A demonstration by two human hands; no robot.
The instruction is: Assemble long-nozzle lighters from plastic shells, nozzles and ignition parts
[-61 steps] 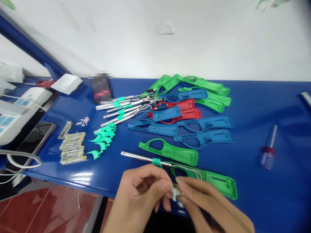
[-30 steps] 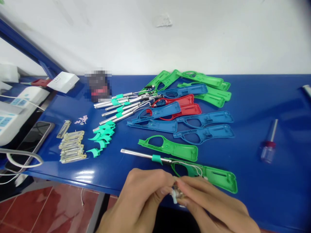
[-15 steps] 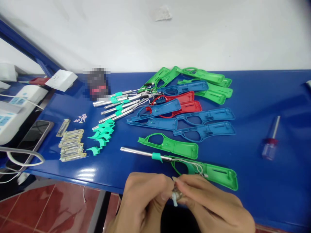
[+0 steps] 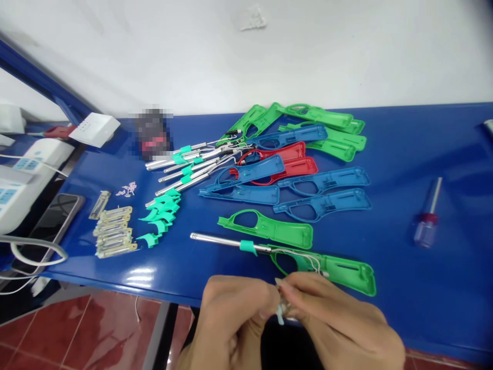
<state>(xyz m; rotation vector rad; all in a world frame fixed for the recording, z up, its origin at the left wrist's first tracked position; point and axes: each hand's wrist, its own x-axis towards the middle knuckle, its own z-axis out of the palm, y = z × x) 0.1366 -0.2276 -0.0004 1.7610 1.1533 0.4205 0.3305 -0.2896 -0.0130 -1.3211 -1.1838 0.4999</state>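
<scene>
At the front edge of the table, my left hand and my right hand meet, fingertips pinched together. Between them is a small part with a pale blue tab; most of it is hidden by the fingers. Just beyond the hands lies a green lighter half-shell, with a metal lighter tube resting at its narrow end. That tube carries a teal clip and white wires running into the shell. Another green half-shell lies behind it.
Blue half-shells, red half-shells and more green ones lie farther back, beside several metal tubes. To the left are teal clips, translucent fuel tanks, and a phone. A screwdriver lies at right.
Both hands stay pinched on the small part, and have shifted very slightly to the right in view. The table's objects appear a little displaced from a small camera movement.
</scene>
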